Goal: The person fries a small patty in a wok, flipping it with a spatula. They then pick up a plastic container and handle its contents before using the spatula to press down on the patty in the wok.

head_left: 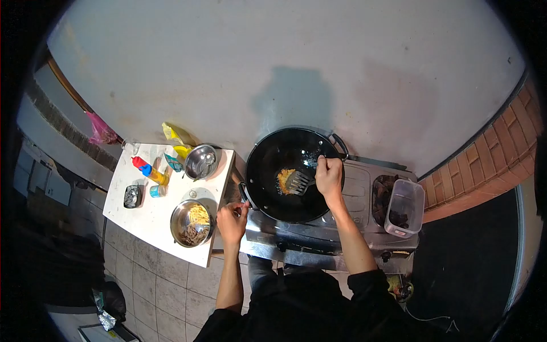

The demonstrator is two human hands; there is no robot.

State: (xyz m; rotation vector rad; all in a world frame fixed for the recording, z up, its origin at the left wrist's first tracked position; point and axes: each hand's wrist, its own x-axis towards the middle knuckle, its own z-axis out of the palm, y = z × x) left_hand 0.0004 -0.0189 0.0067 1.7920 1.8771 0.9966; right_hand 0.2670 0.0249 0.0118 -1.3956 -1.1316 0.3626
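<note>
A black wok sits on the gas stove. Golden-brown bits of food lie on its bottom. My right hand is closed round a slotted spatula, whose head rests against the food; its handle is mostly hidden by the hand. My left hand is at the wok's left handle, fingers closed at the handle's lower end. Beside that hand, on the white table, stands a metal bowl with pale yellow strips and brownish pieces.
The white table holds another metal bowl, red-blue-yellow bottles, a small jar, a dark foil-like packet and a yellow bag. A clear plastic container sits over the stove's right burner. A brick edge borders the right.
</note>
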